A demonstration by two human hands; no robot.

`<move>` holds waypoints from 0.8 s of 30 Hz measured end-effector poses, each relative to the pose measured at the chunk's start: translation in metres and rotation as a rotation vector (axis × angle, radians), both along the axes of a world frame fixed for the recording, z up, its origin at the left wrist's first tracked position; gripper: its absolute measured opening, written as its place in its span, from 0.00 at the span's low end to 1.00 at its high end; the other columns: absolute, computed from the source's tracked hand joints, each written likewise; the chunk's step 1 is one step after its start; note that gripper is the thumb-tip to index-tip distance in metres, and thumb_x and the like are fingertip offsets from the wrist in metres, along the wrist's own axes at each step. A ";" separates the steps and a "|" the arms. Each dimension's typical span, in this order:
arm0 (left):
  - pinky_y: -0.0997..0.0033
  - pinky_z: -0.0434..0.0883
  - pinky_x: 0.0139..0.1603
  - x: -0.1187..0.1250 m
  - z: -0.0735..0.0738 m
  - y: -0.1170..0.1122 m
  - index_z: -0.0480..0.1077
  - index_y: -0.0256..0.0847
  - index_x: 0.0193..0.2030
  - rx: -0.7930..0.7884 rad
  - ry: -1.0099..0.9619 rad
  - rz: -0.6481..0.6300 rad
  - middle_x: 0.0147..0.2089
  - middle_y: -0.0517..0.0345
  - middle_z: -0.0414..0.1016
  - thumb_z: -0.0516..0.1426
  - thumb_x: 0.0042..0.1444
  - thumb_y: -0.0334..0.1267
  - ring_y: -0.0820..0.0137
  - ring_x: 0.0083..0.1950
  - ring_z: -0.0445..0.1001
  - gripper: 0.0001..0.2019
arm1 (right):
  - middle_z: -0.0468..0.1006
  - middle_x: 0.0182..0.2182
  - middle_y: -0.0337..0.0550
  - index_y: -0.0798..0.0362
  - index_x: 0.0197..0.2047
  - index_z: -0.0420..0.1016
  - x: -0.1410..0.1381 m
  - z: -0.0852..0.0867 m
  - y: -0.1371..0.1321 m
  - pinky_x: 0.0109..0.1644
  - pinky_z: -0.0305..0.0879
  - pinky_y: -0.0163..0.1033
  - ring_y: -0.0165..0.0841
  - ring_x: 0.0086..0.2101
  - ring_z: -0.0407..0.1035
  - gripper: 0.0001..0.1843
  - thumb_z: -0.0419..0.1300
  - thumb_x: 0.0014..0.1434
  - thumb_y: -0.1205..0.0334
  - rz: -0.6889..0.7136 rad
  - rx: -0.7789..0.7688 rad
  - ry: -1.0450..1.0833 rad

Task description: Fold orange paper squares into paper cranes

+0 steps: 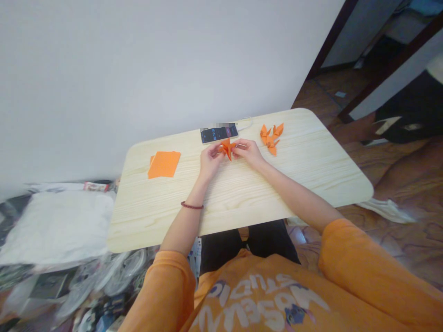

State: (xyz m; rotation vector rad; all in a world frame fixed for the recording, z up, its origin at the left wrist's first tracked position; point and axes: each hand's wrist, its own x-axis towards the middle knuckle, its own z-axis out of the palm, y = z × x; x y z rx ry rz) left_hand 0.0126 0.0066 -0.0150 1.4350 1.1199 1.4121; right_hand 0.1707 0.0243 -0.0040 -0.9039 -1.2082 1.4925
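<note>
1. Head view: I lose much of the fold (227,146) at its two ends, where fingertips cover it, and its finer creases are too small for me to make out.
2. A pixelated patch hides the far edge of the phone (218,134); I can't read its screen with any certainty.
3. The frame cuts off another person (411,108) at my right, leaving me dark shorts, legs and a white shoe (387,210). Clutter (114,276) at lower left is blurred.
4. The table (249,198) is pale wood grain with rounded corners, beside a white wall (155,60); brown floor (321,103) shows to the right.
5. On it I see overlapping orange sheets (164,164) at left, the phone near the far edge, and clustered orange figures (272,139) at right.
6. The fold is orange, with sharp points, held just on the near side of the phone.
7. My left hand (211,159) pinches its left end; my right hand (249,153) pinches the right end, fingers closed on the paper.
</note>
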 end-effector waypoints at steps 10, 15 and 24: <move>0.66 0.75 0.42 0.002 0.009 -0.004 0.76 0.39 0.44 -0.055 -0.085 0.038 0.34 0.53 0.81 0.67 0.43 0.41 0.68 0.35 0.78 0.20 | 0.75 0.25 0.40 0.54 0.32 0.70 0.001 -0.002 0.003 0.29 0.66 0.36 0.29 0.26 0.68 0.22 0.70 0.40 0.48 0.037 0.040 -0.028; 0.63 0.75 0.43 0.003 0.008 -0.005 0.78 0.38 0.37 -0.075 -0.150 0.049 0.38 0.52 0.81 0.66 0.43 0.42 0.66 0.38 0.79 0.14 | 0.74 0.27 0.37 0.54 0.36 0.71 0.000 0.000 0.000 0.28 0.65 0.34 0.27 0.24 0.66 0.22 0.69 0.41 0.50 0.061 0.070 -0.014; 0.62 0.74 0.47 0.002 0.005 -0.002 0.76 0.39 0.34 -0.017 -0.082 0.063 0.38 0.53 0.80 0.66 0.43 0.41 0.66 0.40 0.78 0.12 | 0.74 0.22 0.37 0.55 0.31 0.73 0.001 0.003 0.000 0.26 0.62 0.33 0.27 0.23 0.66 0.18 0.71 0.38 0.55 -0.007 0.049 -0.061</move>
